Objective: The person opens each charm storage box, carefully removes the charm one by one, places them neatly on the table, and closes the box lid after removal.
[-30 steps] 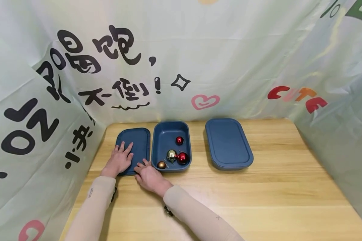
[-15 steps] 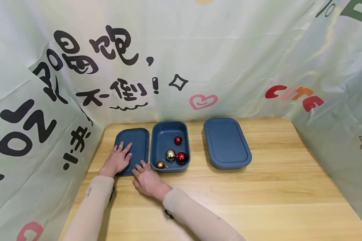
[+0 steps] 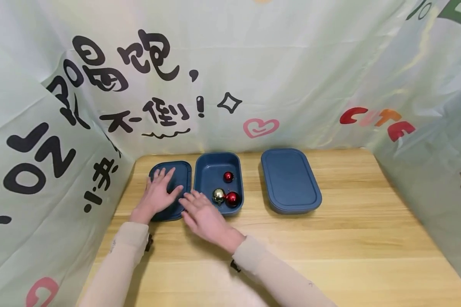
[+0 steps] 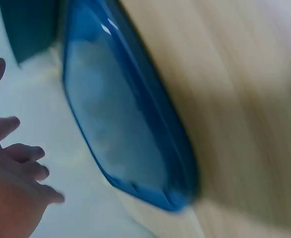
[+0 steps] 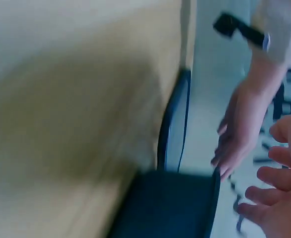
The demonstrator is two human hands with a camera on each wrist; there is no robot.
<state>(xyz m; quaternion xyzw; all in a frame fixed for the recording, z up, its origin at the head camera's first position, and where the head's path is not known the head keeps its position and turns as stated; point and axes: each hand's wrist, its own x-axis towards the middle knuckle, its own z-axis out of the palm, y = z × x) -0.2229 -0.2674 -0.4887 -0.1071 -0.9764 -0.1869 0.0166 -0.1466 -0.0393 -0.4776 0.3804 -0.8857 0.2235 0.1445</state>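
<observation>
A dark blue rectangular lid (image 3: 182,175) lies on the table at the left. Just above it hovers my left hand (image 3: 157,197), fingers spread; the left wrist view shows a gap between that hand (image 4: 16,193) and the lid (image 4: 115,114). To the lid's right stands an uncovered blue box (image 3: 211,164). Inside are a small red bauble (image 3: 228,177), a larger red bauble (image 3: 232,199) and a gold bauble (image 3: 218,196). My right hand (image 3: 207,217), fingers extended and holding nothing, is over the box's near left corner and hides it. In the right wrist view its fingers (image 5: 272,193) are loosely bent.
A second blue box (image 3: 290,179) with its lid on stands to the right. The wooden table (image 3: 353,238) runs back to a printed cloth (image 3: 299,76) that hangs behind and at both sides.
Both hands have lifted off the lid. The right hand has moved right to the uncovered box's near corner, where it now covers the small bronze bauble. Lid and boxes stay in place.
</observation>
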